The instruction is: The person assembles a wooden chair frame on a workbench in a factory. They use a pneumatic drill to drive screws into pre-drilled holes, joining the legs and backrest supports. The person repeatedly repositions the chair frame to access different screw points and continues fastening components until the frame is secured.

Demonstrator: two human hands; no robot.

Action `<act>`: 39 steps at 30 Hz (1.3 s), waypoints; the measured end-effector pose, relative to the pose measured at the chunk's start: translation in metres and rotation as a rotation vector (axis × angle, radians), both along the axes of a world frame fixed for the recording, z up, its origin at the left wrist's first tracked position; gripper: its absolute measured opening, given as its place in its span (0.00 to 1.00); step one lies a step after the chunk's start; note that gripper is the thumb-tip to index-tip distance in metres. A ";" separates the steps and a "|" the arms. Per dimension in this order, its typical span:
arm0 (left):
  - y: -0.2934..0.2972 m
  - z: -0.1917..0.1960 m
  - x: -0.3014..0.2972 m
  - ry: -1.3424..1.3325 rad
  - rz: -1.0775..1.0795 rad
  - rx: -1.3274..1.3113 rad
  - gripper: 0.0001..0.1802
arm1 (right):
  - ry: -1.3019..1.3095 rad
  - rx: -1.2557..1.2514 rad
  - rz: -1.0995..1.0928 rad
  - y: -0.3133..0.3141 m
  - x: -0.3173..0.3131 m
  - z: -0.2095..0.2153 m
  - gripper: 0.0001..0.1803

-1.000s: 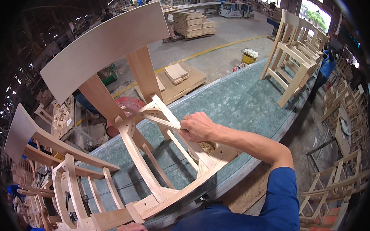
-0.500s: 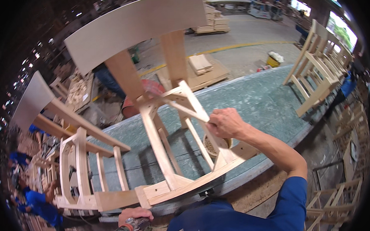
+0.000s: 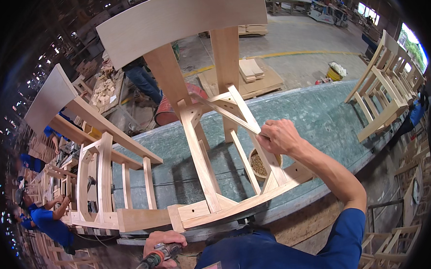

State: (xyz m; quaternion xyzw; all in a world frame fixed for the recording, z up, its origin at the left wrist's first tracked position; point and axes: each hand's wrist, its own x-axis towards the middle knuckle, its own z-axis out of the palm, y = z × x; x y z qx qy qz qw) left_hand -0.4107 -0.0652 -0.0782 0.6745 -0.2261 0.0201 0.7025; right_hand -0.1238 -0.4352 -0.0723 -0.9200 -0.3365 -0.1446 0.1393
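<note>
A pale wooden chair frame (image 3: 202, 168) with a broad curved back panel (image 3: 182, 25) stands on the green-topped bench (image 3: 301, 114). Over its seat opening a thin wooden strip (image 3: 229, 115) runs slantwise. My right hand (image 3: 280, 137) is closed around the strip's near end, right against the frame's side rail; the fingertips are hidden. Low in front of the bench, my left hand (image 3: 163, 240) grips a hand-held power tool (image 3: 158, 256) with an orange ring, its end pointing down and left.
Left of the frame stands a second similar chair (image 3: 102, 180); another chair (image 3: 382, 89) is at the bench's right end. A round tub (image 3: 260, 164) of small pieces sits behind the side rail. Co-workers in blue (image 3: 51, 223) are at left. A red drum (image 3: 178, 107) stands beyond the bench.
The whole view has shifted, so the bench and chairs appear farther right and slightly higher. My right hand stays at the strip by the rail, and the left keeps its hold on the tool.
</note>
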 end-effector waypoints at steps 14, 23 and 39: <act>-0.027 -0.007 -0.023 0.055 0.291 -0.143 0.40 | 0.116 -0.188 0.054 0.009 0.014 0.009 0.17; 0.010 0.011 0.019 0.313 -0.307 0.067 0.40 | 0.030 -0.112 0.092 -0.010 0.013 0.004 0.15; -0.055 0.024 0.033 0.299 -0.109 0.183 0.40 | -0.007 -0.036 0.116 -0.017 0.011 -0.002 0.14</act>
